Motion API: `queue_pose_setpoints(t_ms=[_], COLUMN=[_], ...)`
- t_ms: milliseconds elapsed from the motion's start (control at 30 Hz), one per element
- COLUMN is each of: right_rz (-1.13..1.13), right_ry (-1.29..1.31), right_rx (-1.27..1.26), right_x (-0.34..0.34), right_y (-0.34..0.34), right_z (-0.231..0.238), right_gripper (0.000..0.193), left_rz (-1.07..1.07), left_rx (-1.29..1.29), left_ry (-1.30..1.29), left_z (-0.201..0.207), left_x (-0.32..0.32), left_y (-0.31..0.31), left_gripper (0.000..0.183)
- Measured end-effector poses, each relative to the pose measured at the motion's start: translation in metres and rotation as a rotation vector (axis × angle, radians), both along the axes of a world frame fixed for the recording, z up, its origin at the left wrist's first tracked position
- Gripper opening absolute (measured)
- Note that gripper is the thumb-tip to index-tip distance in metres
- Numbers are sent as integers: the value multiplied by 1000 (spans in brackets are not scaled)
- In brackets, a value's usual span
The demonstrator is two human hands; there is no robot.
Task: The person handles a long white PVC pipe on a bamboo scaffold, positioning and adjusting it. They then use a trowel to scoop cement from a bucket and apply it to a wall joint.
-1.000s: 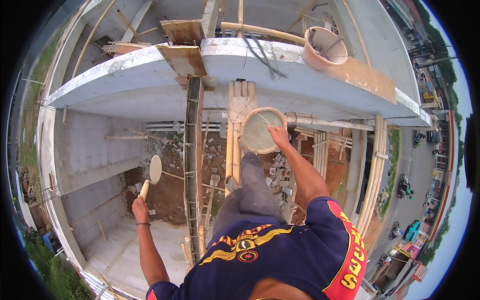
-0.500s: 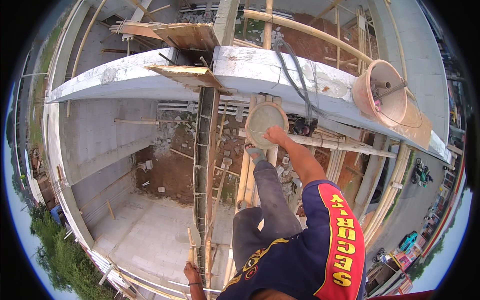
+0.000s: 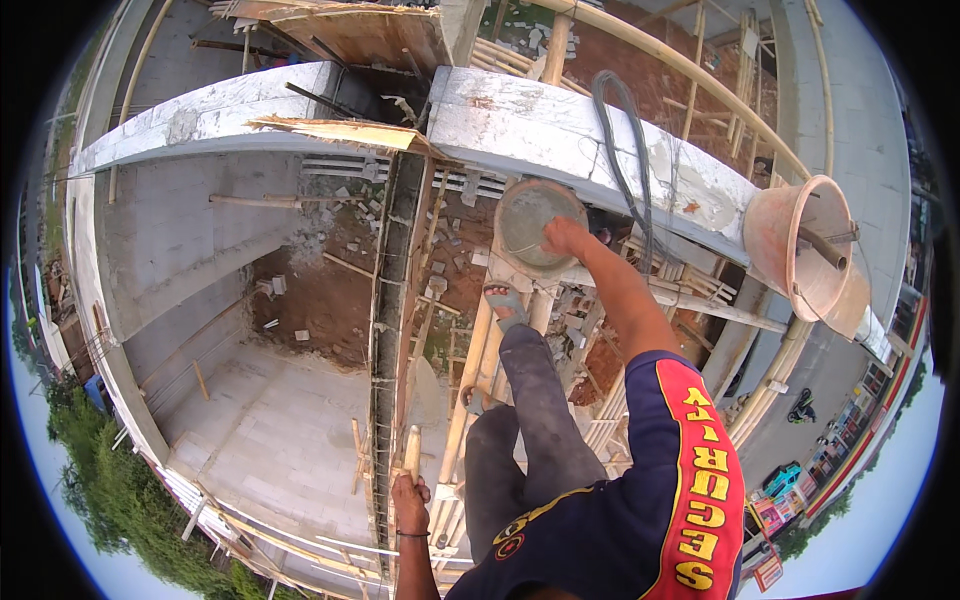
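My left hand (image 3: 410,503) is closed around the wooden handle of a trowel (image 3: 414,452), whose grey blade is hard to make out against the pale floor below. Beside it runs a long narrow timber form (image 3: 418,330) with steel bars inside. Farther off, my right arm reaches out to a round bucket (image 3: 500,240) of wet grey mortar. My right hand (image 3: 565,237) is closed over the bucket's right side, seemingly on its thin handle, which is mostly hidden. The bucket stands against the white block wall, just beyond my sandalled feet.
Bamboo poles (image 3: 482,360) lie under my feet, high above a rubble-strewn floor. On the white wall (image 3: 560,125) sit looped dark wires (image 3: 632,150) and a tipped, pale orange bucket (image 3: 775,230) with a pipe in it. A splintered board (image 3: 340,130) juts across the form's far end.
My left hand has moved up and right with the trowel, across the form to its right side. My right hand stays closed at the mortar bucket. The view has shifted.
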State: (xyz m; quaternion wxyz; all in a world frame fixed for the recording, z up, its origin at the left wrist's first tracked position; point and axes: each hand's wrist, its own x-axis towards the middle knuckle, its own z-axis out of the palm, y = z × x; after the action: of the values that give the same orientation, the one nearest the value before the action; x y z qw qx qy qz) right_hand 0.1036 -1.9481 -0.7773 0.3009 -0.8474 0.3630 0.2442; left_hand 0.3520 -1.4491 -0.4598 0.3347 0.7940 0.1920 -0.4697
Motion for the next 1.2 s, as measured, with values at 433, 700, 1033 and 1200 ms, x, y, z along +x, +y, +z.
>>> queue_pose_setpoints(t_ms=[433,700,1033,1200], right_rz=[-881,-567,-1048,-1053], right_ry=[98,90,-277,-557], right_rx=[272,685,558,586], right_x=[-48,-20,137,169], right_y=[256,259,213,175], right_z=[137,255,161,65], right_gripper=[72,77,39,35], left_rz=[142,51,-171,-372], left_rx=[-171,-376,-674,-799], left_ry=[120,294,56,94], left_z=[-56,-78,-158,-242], left_x=[-2,-17,-61,-8], left_y=[-82,-140,-201,-230], left_gripper=[28,23,20,29])
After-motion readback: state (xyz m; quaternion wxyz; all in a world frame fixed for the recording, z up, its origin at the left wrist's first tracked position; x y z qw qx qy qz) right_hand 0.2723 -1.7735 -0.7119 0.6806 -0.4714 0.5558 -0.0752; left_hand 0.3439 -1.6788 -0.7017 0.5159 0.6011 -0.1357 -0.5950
